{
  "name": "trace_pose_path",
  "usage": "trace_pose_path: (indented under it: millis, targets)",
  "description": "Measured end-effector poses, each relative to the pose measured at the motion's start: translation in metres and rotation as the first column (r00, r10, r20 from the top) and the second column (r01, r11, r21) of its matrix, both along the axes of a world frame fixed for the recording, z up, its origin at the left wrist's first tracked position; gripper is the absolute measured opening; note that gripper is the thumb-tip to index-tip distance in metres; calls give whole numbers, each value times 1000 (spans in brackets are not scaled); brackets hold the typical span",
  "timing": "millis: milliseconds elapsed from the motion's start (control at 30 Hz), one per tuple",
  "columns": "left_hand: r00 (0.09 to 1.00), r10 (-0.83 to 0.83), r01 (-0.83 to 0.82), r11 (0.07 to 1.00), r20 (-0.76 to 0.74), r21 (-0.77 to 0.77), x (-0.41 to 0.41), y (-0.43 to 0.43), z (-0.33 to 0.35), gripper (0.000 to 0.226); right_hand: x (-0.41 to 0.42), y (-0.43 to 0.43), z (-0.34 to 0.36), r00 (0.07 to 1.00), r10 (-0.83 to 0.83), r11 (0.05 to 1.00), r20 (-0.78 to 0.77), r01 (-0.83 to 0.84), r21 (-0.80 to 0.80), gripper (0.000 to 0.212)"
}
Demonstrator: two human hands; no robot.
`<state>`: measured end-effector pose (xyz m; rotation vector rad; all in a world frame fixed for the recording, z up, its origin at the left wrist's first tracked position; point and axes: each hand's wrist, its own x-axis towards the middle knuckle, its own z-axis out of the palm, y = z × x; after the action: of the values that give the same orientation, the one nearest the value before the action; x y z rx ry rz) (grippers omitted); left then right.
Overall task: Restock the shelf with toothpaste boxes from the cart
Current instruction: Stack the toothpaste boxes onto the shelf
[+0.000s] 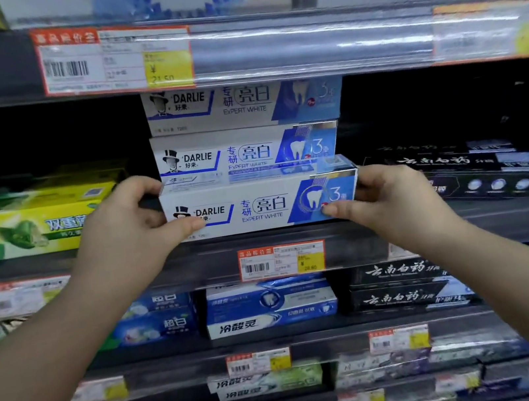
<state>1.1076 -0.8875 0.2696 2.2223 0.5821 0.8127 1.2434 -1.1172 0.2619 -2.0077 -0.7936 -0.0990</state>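
A white and blue Darlie toothpaste box [257, 206] lies lengthwise at the front of the middle shelf [197, 266]. My left hand [134, 221] grips its left end, thumb on the front face and fingers curled over the top. My right hand [383, 192] holds its right end the same way. Two more Darlie boxes [244, 127] are stacked behind and above it. The cart is not in view.
Green and yellow Darlie boxes [37, 219] lie to the left on the same shelf, black boxes [480, 169] to the right. The upper shelf edge [300, 42] with price tags hangs close above the stack. Lower shelves hold blue and black toothpaste boxes [269, 303].
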Motion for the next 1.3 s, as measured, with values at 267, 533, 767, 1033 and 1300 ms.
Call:
trace_pose_path:
  millis: [267,533,767,1033,1300]
  targets:
    - [993,17,-13,999,-115,38,0,4,-3,44,-4,1,6,998,-23,986,52,31,-165,18]
    - [982,-19,26,999,-189,34,-4,4,4,28,-1,0,9,996,36,977,-82,-52,-208,10]
    - [989,-109,105,993,-99,-45,-6,5,-2,38,-4,-4,2,999,34,990,-28,-38,-135,18]
    - [977,-175,175,984,-125,-11,-5,2,-5,35,-7,-2,4,1000,12,978,-4,-13,-210,22]
    - [969,-85,141,961,231,-239,13,19,21,88,1,8,32,989,-98,960,-108,122,252,59]
